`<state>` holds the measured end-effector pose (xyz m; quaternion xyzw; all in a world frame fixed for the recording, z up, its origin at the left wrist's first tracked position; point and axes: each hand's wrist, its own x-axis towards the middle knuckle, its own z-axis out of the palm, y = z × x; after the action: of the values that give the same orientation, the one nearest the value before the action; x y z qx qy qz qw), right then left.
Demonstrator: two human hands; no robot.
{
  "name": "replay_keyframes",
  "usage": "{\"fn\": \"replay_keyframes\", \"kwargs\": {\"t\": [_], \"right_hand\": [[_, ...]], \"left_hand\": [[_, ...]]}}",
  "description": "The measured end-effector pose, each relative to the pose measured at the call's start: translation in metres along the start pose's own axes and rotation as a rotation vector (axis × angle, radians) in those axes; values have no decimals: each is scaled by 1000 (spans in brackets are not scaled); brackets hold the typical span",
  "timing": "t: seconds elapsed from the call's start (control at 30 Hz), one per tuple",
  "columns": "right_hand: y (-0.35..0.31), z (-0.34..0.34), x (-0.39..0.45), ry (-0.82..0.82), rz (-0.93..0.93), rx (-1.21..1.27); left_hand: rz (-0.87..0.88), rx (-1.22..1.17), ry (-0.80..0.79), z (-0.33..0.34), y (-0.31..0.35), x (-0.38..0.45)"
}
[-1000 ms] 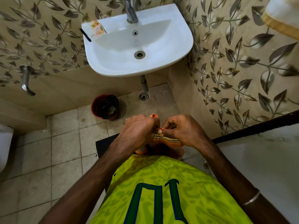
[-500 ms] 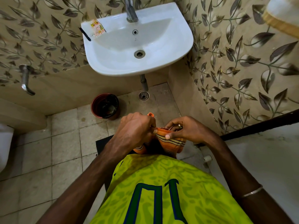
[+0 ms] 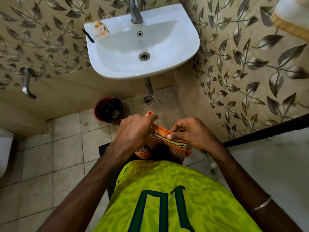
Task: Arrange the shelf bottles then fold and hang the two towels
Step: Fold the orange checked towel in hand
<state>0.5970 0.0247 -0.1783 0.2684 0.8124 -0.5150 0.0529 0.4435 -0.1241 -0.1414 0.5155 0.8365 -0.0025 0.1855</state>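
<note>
Lower centre: left hand and right hand, knuckles up, both pinching a bunched orange striped towel at waist height.

A person in a lime-green patterned jersey bearing dark blue-green outlined numerals; both forearms bare. Beside the jersey, a thin metal bangle circles the right wrist; a ring marks the right hand.
</note>
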Motion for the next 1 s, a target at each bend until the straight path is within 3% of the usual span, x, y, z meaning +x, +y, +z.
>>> {"fn": "replay_keyframes", "kwargs": {"t": [0.17, 0.33, 0.53, 0.63, 1.0], "right_hand": [[-7, 2, -2, 9, -27, -27], [-7, 0, -5, 6, -48, 20], [9, -9, -2, -278, 34, -1], [16, -13, -4, -333, 63, -6], [14, -17, -6, -182, 16, -33]], "left_hand": [[180, 15, -6, 3, 12, -4], [144, 8, -63, 1, 14, 2], [189, 27, -26, 0, 16, -1], [185, 22, -45, -1, 12, -1], [126, -25, -69, -4, 2, -5]]}}
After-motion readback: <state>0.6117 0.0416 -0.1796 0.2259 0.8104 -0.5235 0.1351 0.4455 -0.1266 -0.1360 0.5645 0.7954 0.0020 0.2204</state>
